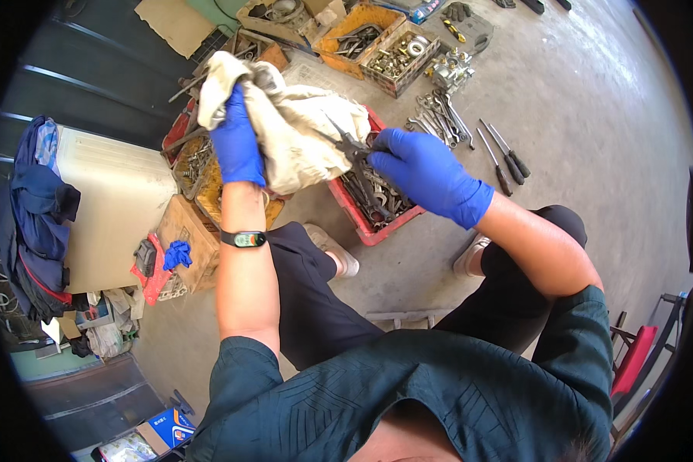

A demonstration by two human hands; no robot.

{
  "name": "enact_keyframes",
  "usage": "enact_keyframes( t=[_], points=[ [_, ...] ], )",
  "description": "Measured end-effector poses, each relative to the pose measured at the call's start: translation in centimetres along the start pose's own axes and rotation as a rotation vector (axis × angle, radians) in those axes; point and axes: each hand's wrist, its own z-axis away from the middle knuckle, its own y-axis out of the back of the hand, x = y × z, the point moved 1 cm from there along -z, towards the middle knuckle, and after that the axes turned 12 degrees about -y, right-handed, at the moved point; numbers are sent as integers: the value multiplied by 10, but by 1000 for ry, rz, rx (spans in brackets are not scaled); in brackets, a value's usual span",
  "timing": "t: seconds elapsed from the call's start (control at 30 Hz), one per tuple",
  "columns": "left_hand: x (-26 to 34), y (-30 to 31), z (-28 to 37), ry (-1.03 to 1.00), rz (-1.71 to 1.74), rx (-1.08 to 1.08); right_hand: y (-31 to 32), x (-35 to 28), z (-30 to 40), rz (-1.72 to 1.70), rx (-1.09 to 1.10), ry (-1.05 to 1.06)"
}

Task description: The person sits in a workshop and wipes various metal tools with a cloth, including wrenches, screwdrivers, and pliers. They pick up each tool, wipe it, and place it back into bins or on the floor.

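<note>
My left hand [237, 138], in a blue glove, grips a cream-coloured cloth [300, 136] with dark smudges. In the blue-gloved right hand [430, 173] is a dark pair of pliers [353, 149] with slim, pointed jaws spread apart. The jaws lie against the cloth's right edge, and my fingers cover part of the handles. Both hands are raised in front of me. Beneath the pliers stands a red plastic crate [375, 237] with many wrenches [390, 199] inside; the cloth hides its far left part.
Several combination wrenches [439, 118] lie on the concrete floor beyond the crate, with screwdrivers [502, 153] to their right. A carburettor-like metal part [450, 70] sits near a bin of fittings [398, 55]. A wooden box [187, 242] and a white cabinet [115, 202] stand left.
</note>
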Motion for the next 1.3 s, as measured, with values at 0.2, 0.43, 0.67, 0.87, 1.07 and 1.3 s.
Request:
enact_keyframes(
  t=[0.2,0.43,0.67,0.87,1.07,1.3],
  points=[
    [2,-30,62,-427,-204,-704,8,12,-17,235,11,-16],
    [31,-66,61,-546,-472,-746,17,11,-12,323,-12,13],
    [16,-75,63,-218,-373,-603,11,2,-9,454,34,22],
    [-23,-29,9,272,24,-155,22,3,-3,240,43,55],
    [6,-25,25,122,178,-288,34,10,-13,195,-4,-2],
    [28,-41,60,-397,-302,-990,24,11,-19,386,-44,103]
  ],
)
